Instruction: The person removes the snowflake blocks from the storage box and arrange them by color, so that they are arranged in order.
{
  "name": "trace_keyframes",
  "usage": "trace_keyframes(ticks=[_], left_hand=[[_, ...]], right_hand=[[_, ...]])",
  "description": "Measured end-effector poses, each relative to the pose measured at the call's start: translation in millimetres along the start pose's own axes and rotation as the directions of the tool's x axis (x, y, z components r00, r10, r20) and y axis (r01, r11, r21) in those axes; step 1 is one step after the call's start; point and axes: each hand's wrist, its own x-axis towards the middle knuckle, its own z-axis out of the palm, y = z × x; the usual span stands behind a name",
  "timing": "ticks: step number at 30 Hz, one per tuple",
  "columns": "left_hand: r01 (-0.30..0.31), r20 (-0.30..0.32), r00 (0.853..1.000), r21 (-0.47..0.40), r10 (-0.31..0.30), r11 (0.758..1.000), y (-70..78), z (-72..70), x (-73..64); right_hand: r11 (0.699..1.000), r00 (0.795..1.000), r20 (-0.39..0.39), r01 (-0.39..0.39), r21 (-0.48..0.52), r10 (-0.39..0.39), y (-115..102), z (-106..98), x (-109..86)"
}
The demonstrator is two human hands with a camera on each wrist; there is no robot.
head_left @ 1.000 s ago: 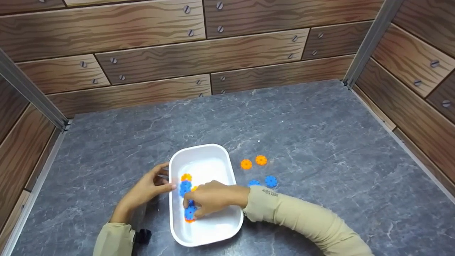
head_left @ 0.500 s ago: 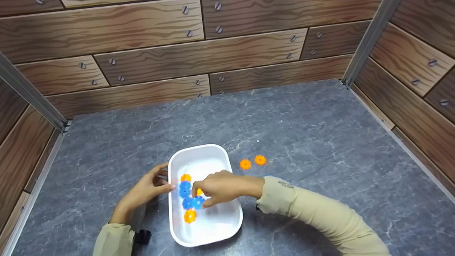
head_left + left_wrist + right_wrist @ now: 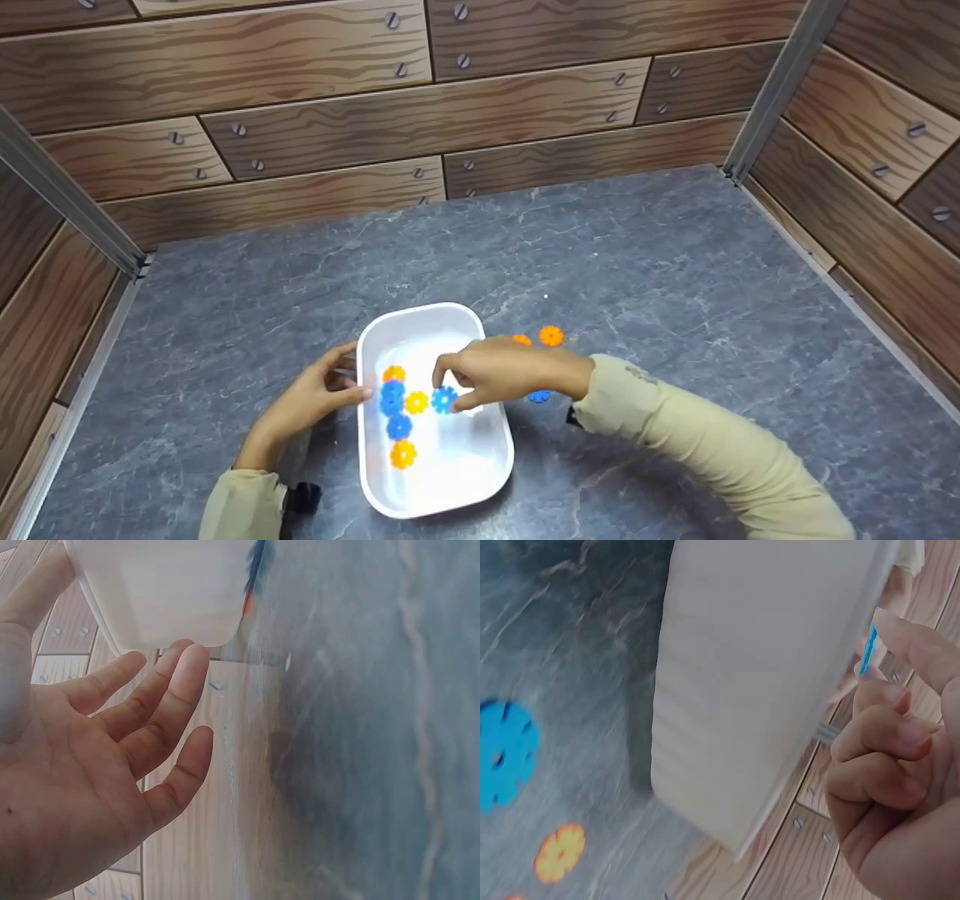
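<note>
My right hand [image 3: 499, 371] pinches a blue notched plastic disc [image 3: 444, 400] between thumb and index finger, over the inside of a white tray [image 3: 450, 472]. That same blue disc [image 3: 868, 649] shows edge-on between the fingertips in the right wrist view, with the other fingers curled in. At the tray's left side my left hand [image 3: 315, 390] holds the rim, thumb over the edge and fingers at the outer wall. Orange discs [image 3: 403, 454] and blue discs [image 3: 399, 427] lie along the tray's left half. One orange disc [image 3: 415, 403] sits just left of the held one.
Right of the tray, on the dark marbled tabletop [image 3: 660, 285], lie orange discs [image 3: 551, 335] and a blue disc [image 3: 539, 396], partly behind the right arm. Wood-patterned panels [image 3: 322, 142] wall in the back and sides.
My right hand has moved right and up the tray, carrying the blue disc away from the others at the left. The left hand stays on the rim.
</note>
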Motion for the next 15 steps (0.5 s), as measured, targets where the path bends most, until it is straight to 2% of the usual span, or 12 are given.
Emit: trace_keyframes(ticks=[15], left_hand=[[-0.017, 0.006, 1.0, -0.015, 0.018, 1.0, -0.1, -0.1, 0.0]], right_hand=[[0.994, 0.996, -0.081, -0.032, 0.105, 0.041, 26, -19, -32.6]])
